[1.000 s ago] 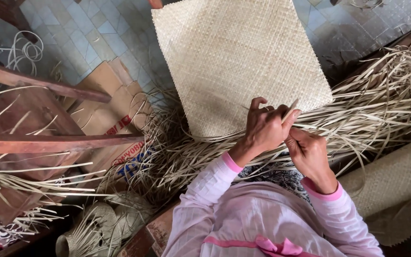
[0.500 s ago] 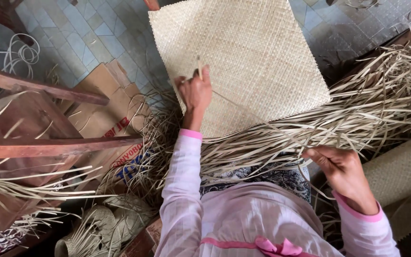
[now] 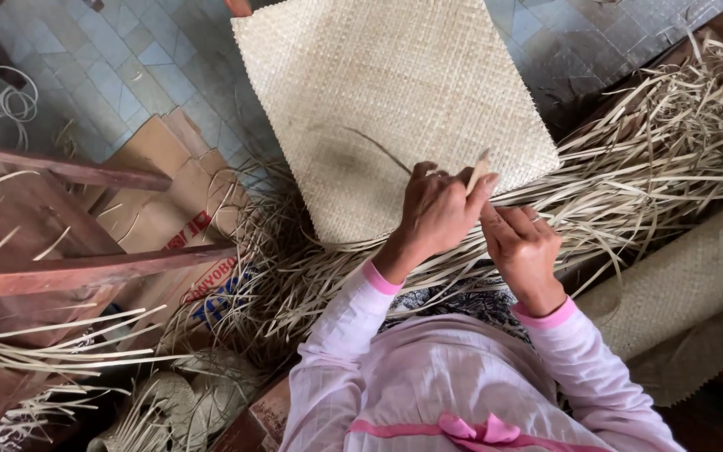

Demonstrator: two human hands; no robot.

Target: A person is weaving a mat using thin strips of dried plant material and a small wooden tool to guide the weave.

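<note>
The person wears a pale pink long-sleeved top (image 3: 453, 377) with fine stripes, filling the frame from six o'clock up toward the middle. Each sleeve ends in a brighter pink cuff — one at the left wrist (image 3: 381, 278), one at the right (image 3: 546, 316). A bright pink ribbon tied in a bow (image 3: 474, 429) sits low at six o'clock. Dark patterned cloth (image 3: 462, 303) shows between the sleeves. Both hands are bare — left hand (image 3: 438, 211), right hand (image 3: 522, 249).

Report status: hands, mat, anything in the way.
Left hand pinching a pale strip at the woven mat edge. Right hand beside it on loose strands. Nothing blocking.
</note>
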